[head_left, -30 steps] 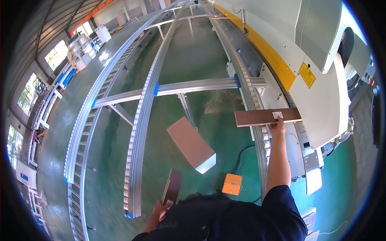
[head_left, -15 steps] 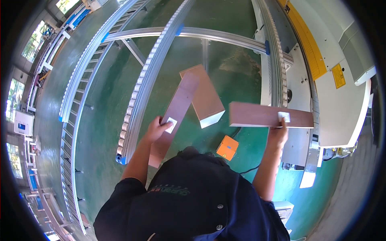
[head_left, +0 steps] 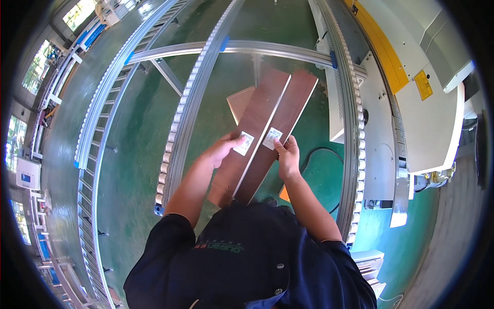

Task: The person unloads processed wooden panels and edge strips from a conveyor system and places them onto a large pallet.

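Two long reddish-brown wooden boards lie side by side in front of me, slanting away to the upper right. My left hand (head_left: 225, 148) grips the left board (head_left: 262, 105) by its outer edge, thumb on a white printed label (head_left: 244, 143). With my right hand (head_left: 287, 155) I hold the right board (head_left: 299, 98) by its outer edge, the thumb at its own white label (head_left: 272, 138). A pale edge strip runs between the two boards; whether they touch along their length I cannot tell. The fingers beneath both boards are hidden.
Below the boards a brown panel or box (head_left: 239, 103) shows in part. Roller rails run along my left (head_left: 184, 116) and right (head_left: 351, 123), joined by a metal crossbar (head_left: 278, 50). A white and yellow machine (head_left: 432, 134) stands at right. A black cable (head_left: 329, 150) lies on the green floor.
My right hand has swung its board leftward from over the right rail, turning it alongside the other board. My left hand has moved slightly right with its board, covering more of the brown box.
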The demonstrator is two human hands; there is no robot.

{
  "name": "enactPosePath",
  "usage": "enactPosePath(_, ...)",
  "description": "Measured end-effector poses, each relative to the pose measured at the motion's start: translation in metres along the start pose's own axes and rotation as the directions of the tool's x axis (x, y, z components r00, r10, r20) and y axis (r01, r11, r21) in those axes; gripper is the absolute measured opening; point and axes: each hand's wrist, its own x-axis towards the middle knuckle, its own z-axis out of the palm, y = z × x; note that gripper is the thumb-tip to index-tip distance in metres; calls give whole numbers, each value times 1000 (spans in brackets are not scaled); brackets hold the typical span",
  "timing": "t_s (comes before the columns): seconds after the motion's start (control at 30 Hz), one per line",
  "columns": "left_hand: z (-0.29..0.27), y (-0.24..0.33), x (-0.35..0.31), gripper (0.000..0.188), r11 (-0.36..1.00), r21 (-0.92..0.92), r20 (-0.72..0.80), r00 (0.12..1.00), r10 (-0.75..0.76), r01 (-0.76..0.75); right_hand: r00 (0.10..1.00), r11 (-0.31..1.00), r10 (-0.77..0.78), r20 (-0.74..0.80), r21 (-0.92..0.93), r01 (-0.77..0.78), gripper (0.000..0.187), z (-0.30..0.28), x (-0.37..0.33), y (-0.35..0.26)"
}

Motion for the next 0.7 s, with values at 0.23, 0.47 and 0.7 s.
enactPosePath(0.23, 6, -20, 5, 46, 997, -25, 11, 998, -67, 67, 996, 995, 85, -27, -54, -87, 16, -1, -9, 23)
enactPosePath(0.47, 14, -29, 17, 49, 989, -132, 138, 989, -52, 70, 977, 977, 211, 39, -25, -210, 24, 15, -25, 22)
enactPosePath(0.7, 19, -31, 20, 47, 985, -133, 181, 980, -83, 108, 977, 977, 212, 37, -27, -211, 26, 11, -25, 15)
